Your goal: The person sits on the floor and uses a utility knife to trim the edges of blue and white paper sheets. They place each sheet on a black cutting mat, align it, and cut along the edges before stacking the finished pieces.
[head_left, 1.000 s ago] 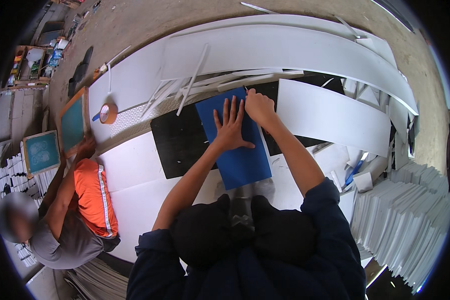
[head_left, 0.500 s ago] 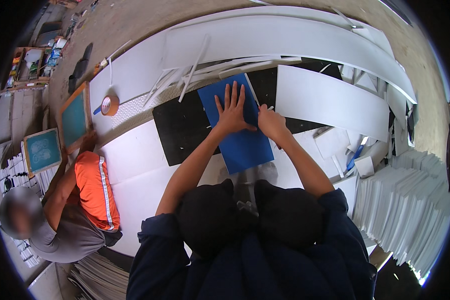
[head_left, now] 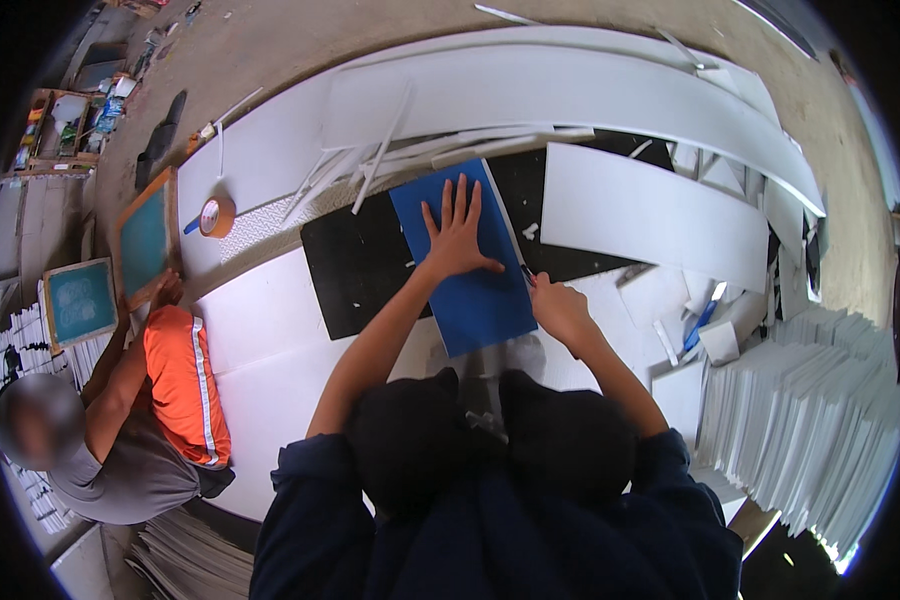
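My left hand [head_left: 457, 245] lies flat with fingers spread on a blue rectangular sheet [head_left: 482, 312], pressing it down. Beneath the sheet's right edge shows a narrow white board edge [head_left: 503, 208]. My right hand [head_left: 562, 310] is closed around a slim utility knife [head_left: 527, 271], its tip at the blue sheet's right edge, near the lower half; most of the knife is hidden in the fingers. Under the sheet is a black mat [head_left: 350, 265], with small white scraps on it.
A white panel [head_left: 655, 215] lies to the right, long white boards [head_left: 570, 85] beyond. Loose white strips [head_left: 382, 150] and a tape roll [head_left: 217, 216] are at left. Stacked white sheets [head_left: 800, 420] stand at right. Another person in orange shorts [head_left: 182, 385] sits left, handling a framed screen [head_left: 145, 235].
My right hand has drawn the knife toward me along the blue sheet's right edge. The left hand stays spread on the sheet. The whole view has shifted slightly.
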`<state>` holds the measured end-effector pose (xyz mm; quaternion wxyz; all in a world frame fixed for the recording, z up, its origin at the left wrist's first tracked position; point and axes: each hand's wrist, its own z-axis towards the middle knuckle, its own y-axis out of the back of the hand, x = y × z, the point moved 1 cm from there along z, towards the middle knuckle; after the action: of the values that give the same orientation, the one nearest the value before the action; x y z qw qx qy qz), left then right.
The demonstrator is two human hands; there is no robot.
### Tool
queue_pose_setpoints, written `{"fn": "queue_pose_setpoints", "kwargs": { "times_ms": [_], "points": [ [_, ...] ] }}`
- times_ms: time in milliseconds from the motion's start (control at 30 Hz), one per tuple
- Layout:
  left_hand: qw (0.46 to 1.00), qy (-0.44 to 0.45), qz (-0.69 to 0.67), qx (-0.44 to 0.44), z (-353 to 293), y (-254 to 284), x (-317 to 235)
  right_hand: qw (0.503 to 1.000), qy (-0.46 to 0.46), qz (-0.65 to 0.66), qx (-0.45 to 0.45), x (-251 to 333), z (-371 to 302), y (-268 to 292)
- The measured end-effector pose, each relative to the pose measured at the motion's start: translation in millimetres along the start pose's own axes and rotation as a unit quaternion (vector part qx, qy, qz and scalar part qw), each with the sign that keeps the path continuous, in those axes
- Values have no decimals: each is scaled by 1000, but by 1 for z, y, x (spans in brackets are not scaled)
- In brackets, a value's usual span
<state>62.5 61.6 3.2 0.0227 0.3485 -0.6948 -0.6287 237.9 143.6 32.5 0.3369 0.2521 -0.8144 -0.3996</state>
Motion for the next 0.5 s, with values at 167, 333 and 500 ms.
{"fn": "queue_pose_setpoints", "kwargs": {
  "times_ms": [167, 333, 500],
  "points": [
    [1000, 10, 1, 4, -2, -3, 5, 995, 37, -9, -92, 29, 62, 49],
    [1000, 4, -19, 0, 0, -3, 2, 993, 53, -5, -104, 48, 126, 44],
    [1000, 5, -29, -8, -1, 1, 1, 994, 53, -9, -97, 55, 144, 37]
  ]
}}
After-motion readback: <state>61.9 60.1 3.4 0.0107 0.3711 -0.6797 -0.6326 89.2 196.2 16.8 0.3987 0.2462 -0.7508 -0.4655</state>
